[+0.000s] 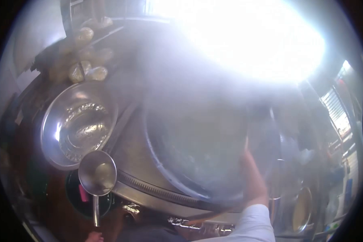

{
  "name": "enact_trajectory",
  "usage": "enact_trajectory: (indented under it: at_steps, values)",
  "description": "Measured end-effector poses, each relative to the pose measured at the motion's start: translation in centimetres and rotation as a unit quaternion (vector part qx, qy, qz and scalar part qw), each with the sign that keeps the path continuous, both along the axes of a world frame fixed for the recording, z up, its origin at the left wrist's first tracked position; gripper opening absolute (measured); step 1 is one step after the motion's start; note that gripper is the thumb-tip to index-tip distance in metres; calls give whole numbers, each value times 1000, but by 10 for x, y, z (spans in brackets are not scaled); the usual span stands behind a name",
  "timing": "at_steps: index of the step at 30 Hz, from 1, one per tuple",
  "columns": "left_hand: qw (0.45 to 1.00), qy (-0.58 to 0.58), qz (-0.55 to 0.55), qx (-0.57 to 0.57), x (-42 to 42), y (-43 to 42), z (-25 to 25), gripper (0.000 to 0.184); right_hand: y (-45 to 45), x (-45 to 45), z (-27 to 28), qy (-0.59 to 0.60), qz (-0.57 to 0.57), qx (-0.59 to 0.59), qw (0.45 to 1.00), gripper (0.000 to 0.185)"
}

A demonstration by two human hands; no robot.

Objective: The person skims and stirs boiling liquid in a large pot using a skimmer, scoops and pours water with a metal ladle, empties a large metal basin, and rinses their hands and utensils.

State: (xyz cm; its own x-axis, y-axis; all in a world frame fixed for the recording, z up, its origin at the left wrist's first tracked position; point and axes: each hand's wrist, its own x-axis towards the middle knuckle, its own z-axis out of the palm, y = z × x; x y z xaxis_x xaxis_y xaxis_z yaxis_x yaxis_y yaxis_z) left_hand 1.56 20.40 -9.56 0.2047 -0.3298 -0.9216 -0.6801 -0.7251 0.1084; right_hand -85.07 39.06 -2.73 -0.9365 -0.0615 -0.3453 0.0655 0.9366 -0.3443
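Note:
My right hand (252,169) is over the right part of a large round steaming pan (165,169), closed round a thin light stick-like handle (246,143); steam hides its far end. At the bottom left, my left hand (94,237) is only partly in view, below the handle of a metal ladle (97,173), and its fingers cannot be made out well. The ladle's bowl overlaps the lower edge of a wide metal basin (52,145), which has a little clear liquid in it.
A dark green bucket (72,197) with a pink object (83,192) stands below the ladle. Wrapped round bundles (97,73) lie behind the basin. A round tan container (301,209) is at the lower right. Steam and glare blur the far side.

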Motion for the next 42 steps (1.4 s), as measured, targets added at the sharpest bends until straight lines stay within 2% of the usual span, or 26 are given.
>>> enact_trajectory:
  at_steps: [6, 8, 9, 11, 12, 14, 17, 18, 22, 26, 30, 32, 34, 35, 36, 37, 38, 41, 42]
  values:
    - [999, 44, 14, 6, 16, 9, -27, 29, -88, 15, -2, -131, 103, -5, 986, 21]
    - [999, 54, 1, 6, 17, 7, -38, 29, -100, 31, -16, -164, 108, -45, 979, 21]
    - [998, 59, -9, 9, 17, 3, -43, 30, -108, 56, -8, -191, 59, -90, 976, 26]
    - [997, 66, -39, 6, 19, -9, -51, 28, -114, 94, 20, -165, 250, 27, 954, 17]
    - [996, 67, -56, 2, 21, -15, -54, 26, -114, 118, 29, -213, 177, -63, 959, 16]
    - [994, 68, -81, -4, 25, -28, -59, 25, -108, 167, 45, -298, 23, -238, 924, 13]
    - [992, 81, -99, -17, 29, -55, -62, 28, -77, 228, 57, -361, 43, -348, 864, 20]
    - [991, 80, -105, -24, 29, -64, -60, 28, -65, 248, 61, -383, 27, -359, 851, 28]
    - [988, 79, -127, -30, 38, -83, -70, 30, -27, 309, 78, -468, -20, -436, 768, 29]
    - [988, 80, -135, -14, 45, -98, -80, 30, 1, 363, 118, -462, -18, -477, 748, 37]
    - [983, 81, -166, 16, 58, -110, -107, 32, 12, 425, 158, -399, 32, -447, 800, 41]
    - [985, 80, -151, 16, 57, -113, -109, 30, 11, 450, 141, -336, 28, -420, 843, 37]
    - [984, 74, -164, 12, 41, -114, -85, 30, 9, 476, 104, -253, 1, -385, 887, 34]
    - [977, 80, -196, 13, 42, -118, -97, 30, 4, 492, 95, -205, -9, -406, 890, 28]
    - [971, 87, -224, 14, 45, -124, -121, 30, -2, 508, 99, -155, 39, -370, 915, 31]
    - [963, 93, -252, 16, 43, -123, -129, 30, -6, 516, 103, -147, 62, -365, 917, 32]
    - [966, 108, -234, 9, 44, -122, -134, 31, -5, 521, 106, -140, 81, -362, 918, 33]
    - [969, 142, -204, -19, 37, -122, -120, 30, 7, 498, 79, 108, 186, -229, 949, 34]
    - [970, 148, -192, -33, 35, -119, -117, 29, 9, 492, 81, 77, 162, -254, 950, 34]
